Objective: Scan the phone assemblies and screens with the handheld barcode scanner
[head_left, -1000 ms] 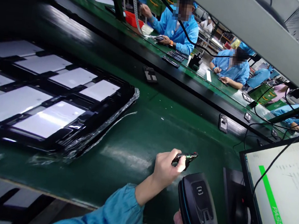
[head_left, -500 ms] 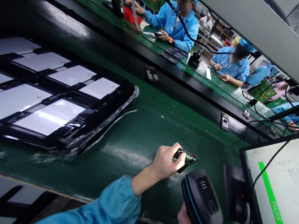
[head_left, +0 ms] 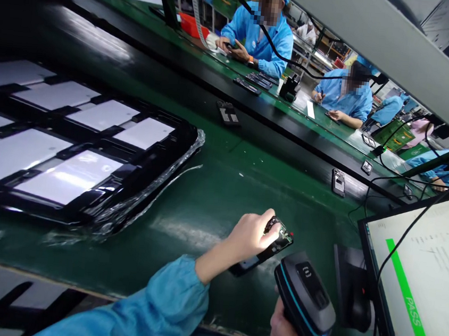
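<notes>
An electronics factory floor: opened smartphones [head_left: 338, 182] on a black conveyor belt [head_left: 97, 38], co-workers [head_left: 260, 35] in blue smocks beyond a green workbench [head_left: 213, 199], a handheld barcode scanner [head_left: 304, 296], and a monitor [head_left: 425, 258] reading "PASS".

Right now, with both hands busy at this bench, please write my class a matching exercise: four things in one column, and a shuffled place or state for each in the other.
Column one
1. Phone assembly
2. Handheld scanner
3. Monitor
4. Black tray

Column two
A. Shows a green band reading PASS
B. Gripped in the person's right hand
C. Has clear plastic wrap along its edge
D. Gripped in the person's left hand

Right pairs: 1-D, 2-B, 3-A, 4-C
</notes>
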The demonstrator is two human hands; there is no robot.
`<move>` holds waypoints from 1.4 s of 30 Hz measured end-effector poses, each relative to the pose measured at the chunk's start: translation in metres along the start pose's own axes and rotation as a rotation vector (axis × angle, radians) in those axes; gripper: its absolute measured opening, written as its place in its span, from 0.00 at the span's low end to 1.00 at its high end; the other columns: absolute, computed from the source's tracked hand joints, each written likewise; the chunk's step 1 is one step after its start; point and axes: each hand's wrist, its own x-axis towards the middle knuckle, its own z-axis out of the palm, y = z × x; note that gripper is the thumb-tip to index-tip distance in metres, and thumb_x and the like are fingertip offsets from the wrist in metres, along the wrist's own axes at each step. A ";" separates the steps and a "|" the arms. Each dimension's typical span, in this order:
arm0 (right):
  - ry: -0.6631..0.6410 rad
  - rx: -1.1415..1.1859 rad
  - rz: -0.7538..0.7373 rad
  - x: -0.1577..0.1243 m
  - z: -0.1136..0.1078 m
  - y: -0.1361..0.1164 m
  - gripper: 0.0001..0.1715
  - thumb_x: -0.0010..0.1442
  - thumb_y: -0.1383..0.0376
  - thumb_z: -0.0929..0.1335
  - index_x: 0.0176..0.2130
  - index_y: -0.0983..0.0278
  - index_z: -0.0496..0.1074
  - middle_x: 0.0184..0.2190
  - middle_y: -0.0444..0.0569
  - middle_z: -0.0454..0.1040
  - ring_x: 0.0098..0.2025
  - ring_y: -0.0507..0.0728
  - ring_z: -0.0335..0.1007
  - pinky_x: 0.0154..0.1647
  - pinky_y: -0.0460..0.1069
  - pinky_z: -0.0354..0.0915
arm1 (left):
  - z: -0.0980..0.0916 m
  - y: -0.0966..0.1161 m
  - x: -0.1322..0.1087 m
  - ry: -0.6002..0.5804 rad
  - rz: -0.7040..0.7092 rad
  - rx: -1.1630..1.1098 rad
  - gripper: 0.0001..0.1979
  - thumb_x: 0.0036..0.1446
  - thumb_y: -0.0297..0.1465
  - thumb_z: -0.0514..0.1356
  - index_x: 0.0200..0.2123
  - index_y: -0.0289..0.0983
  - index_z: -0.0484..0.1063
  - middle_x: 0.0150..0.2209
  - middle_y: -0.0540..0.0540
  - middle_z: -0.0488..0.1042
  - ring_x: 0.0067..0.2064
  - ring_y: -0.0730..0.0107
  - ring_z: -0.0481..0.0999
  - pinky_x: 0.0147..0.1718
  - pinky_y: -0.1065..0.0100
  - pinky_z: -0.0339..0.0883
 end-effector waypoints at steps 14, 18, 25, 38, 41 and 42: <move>-0.174 0.427 0.118 0.058 -0.053 -0.001 0.14 0.49 0.70 0.74 0.39 0.67 0.75 0.19 0.37 0.67 0.14 0.45 0.56 0.14 0.43 0.56 | 0.013 -0.020 0.045 -0.729 0.029 0.235 0.19 0.61 0.40 0.48 0.37 0.40 0.77 0.39 0.41 0.81 0.37 0.56 0.79 0.32 0.66 0.66; -0.169 0.442 0.103 0.054 -0.052 -0.004 0.14 0.49 0.70 0.74 0.38 0.67 0.75 0.19 0.38 0.67 0.15 0.45 0.55 0.14 0.42 0.56 | 0.013 -0.020 0.047 -0.735 0.010 0.220 0.19 0.61 0.40 0.48 0.37 0.40 0.77 0.38 0.40 0.81 0.36 0.57 0.79 0.32 0.66 0.65; -0.154 0.454 0.065 0.047 -0.052 0.001 0.12 0.50 0.70 0.73 0.38 0.67 0.75 0.17 0.37 0.65 0.14 0.45 0.54 0.15 0.42 0.55 | 0.015 -0.022 0.050 -0.758 -0.002 0.210 0.19 0.61 0.41 0.49 0.39 0.39 0.78 0.40 0.40 0.81 0.35 0.59 0.78 0.31 0.66 0.65; -0.101 0.509 0.021 0.038 -0.048 0.011 0.14 0.48 0.69 0.74 0.38 0.67 0.74 0.17 0.37 0.67 0.14 0.45 0.55 0.15 0.43 0.55 | 0.021 -0.020 0.052 -0.786 -0.007 0.249 0.17 0.61 0.39 0.51 0.36 0.38 0.77 0.38 0.40 0.81 0.34 0.61 0.77 0.30 0.67 0.63; -0.113 0.506 0.004 0.037 -0.049 0.013 0.13 0.50 0.70 0.73 0.38 0.66 0.74 0.15 0.36 0.66 0.14 0.46 0.55 0.15 0.43 0.55 | 0.022 -0.020 0.053 -0.792 -0.013 0.258 0.16 0.60 0.38 0.52 0.35 0.38 0.78 0.37 0.41 0.81 0.33 0.63 0.77 0.30 0.68 0.64; -0.116 0.506 0.000 0.037 -0.050 0.014 0.13 0.50 0.70 0.73 0.38 0.66 0.74 0.15 0.36 0.65 0.14 0.46 0.54 0.15 0.43 0.55 | 0.022 -0.020 0.054 -0.792 -0.014 0.262 0.15 0.60 0.38 0.53 0.35 0.38 0.78 0.36 0.41 0.81 0.33 0.63 0.77 0.31 0.68 0.64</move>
